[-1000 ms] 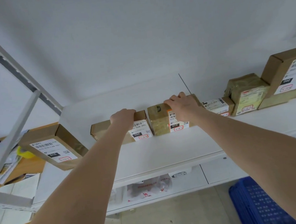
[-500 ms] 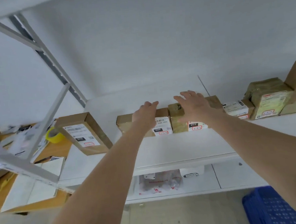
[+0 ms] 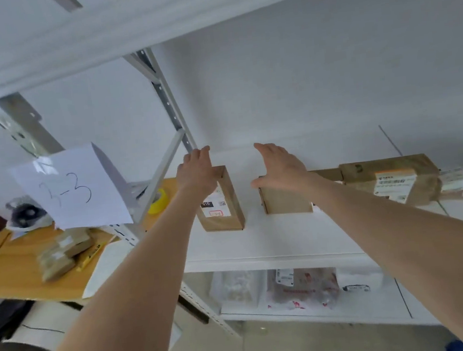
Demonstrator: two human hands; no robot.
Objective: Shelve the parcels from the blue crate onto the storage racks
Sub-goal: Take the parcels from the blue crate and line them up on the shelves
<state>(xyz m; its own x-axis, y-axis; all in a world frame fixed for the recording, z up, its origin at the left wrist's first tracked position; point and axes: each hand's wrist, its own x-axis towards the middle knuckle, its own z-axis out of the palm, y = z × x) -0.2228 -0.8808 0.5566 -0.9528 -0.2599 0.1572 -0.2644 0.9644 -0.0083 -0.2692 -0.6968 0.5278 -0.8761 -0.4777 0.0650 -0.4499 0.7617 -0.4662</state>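
Cardboard, stiff and probably light, is what both hands reach. Fingers (image 3: 201, 155) of the left hand (image 3: 196, 173) lie straight, close together, at the top of the upright parcel (image 3: 222, 207); those of the right hand (image 3: 281, 167) spread, relaxed, over a squat parcel (image 3: 287, 202). Both stand apart on the white shelf (image 3: 274, 242). Opposite flat sides look the surest hold.

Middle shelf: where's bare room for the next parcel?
Bare: the white shelf front strip, the narrow gap between the upright labelled cardboard box and the plain brown box, and behind both to the wall. Crowded: taped parcels packed rightward.
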